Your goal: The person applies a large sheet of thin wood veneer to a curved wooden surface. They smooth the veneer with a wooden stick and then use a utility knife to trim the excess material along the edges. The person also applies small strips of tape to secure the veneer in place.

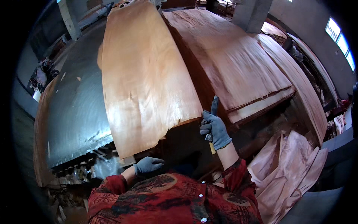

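Note:
A large, thin tan wood veneer sheet stretches away from me, its near edge ragged and overhanging the stack. My right hand, in a grey glove, is beside that sheet's near right corner. Its fingers are curled, one dark finger points up, and a slim tool with a yellowish handle sticks out below the palm. The tool's other end is hidden, so its kind is unclear. In a matching grey glove, my left hand rests low, just below the sheet's torn near edge, fingers loosely stretched and holding nothing.
Left of the sheet lies a dark, shiny flat surface. A stack of pinkish veneer sheets stands to the right, with crumpled veneer scraps nearer me. A concrete pillar rises behind the stack.

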Available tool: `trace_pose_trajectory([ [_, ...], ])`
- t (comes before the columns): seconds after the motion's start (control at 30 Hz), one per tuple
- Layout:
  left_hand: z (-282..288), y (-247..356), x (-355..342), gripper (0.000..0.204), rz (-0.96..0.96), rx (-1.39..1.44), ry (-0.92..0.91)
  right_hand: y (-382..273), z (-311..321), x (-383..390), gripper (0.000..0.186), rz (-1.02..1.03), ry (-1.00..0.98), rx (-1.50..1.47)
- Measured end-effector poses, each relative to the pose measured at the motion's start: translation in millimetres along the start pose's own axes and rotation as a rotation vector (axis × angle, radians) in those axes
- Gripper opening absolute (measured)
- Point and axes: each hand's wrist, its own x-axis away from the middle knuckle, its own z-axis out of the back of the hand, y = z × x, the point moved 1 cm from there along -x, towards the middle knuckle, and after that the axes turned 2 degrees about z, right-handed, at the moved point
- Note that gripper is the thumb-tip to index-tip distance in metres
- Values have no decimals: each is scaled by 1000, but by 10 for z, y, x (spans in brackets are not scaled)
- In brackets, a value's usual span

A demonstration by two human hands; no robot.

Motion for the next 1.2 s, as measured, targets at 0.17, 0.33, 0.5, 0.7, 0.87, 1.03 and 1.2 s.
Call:
trace_pose_trajectory([
  [0.17, -569, -708, -1445, 27, -189, 552, 2, -1145, 735, -98, 28, 71, 55, 58],
  [0.33, -527, -608, -2446, 48, 193, 1517, 284, -2033, 1406, -81, 31, 13, -8, -38],
  [0.5, -431, -54, -3398, 84, 85, 2446, 827, -2793, 2208, -193, 38, 45, -12, -80],
  [0.7, 51, -864, -4279, 57, 21, 1448, 1107, -3843, 3208, -509, 31, -57, -158, -213],
  [0.87, 54, 213, -5025, 24, 26, 1128, 1521, -4757, 4038, -764, 32, 17, -75, -86],
  [1.03, 53, 1513, -5575, 21, -22, 1122, 1670, -5553, 4481, -934, 34, 12, 29, 124],
  [1.2, -53, 1824, -6012, 26, -84, 1124, 1673, -6013, 4649, -1161, 27, 82, 198, 226],
])
